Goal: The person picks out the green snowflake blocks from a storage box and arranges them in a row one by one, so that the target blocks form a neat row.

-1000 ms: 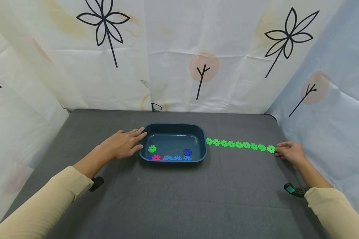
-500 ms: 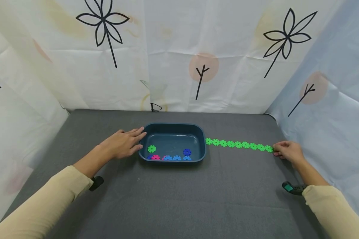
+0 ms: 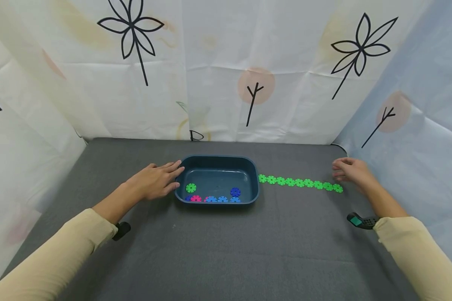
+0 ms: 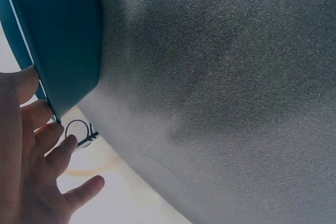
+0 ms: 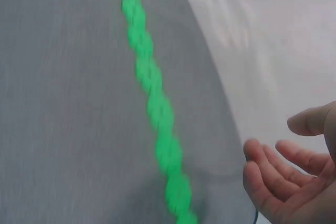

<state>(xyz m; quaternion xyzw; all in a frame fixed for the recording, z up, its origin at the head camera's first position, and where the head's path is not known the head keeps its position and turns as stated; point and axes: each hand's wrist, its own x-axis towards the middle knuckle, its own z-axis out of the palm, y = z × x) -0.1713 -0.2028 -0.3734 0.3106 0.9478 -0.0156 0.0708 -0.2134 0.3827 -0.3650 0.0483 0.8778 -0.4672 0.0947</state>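
A row of several green notched discs [image 3: 299, 182], shaped like snowflake building pieces, runs over the grey cloth from the right end of a dark blue basin [image 3: 218, 158]. My right hand [image 3: 352, 171] hovers just above the row's right end, fingers loosely bent with nothing between them; in the right wrist view the green row [image 5: 157, 111] lies apart from the fingertips [image 5: 253, 150]. On the basin's left rim rests my left hand [image 3: 156, 182], fingers spread and fairly straight. The left wrist view has its fingertips [image 4: 55, 127] right at the rim.
Inside the basin are one green disc [image 3: 191, 188], a dark blue disc [image 3: 235, 192], a pink disc [image 3: 196, 198] and several light blue ones [image 3: 222, 199], partly hidden by the front wall. A patterned cloth wall [image 3: 218, 104] rises behind the table.
My right hand has let go of the last green disc, lifted and moved up and left. That disc now sits snug against the row's end. The left hand stays put.
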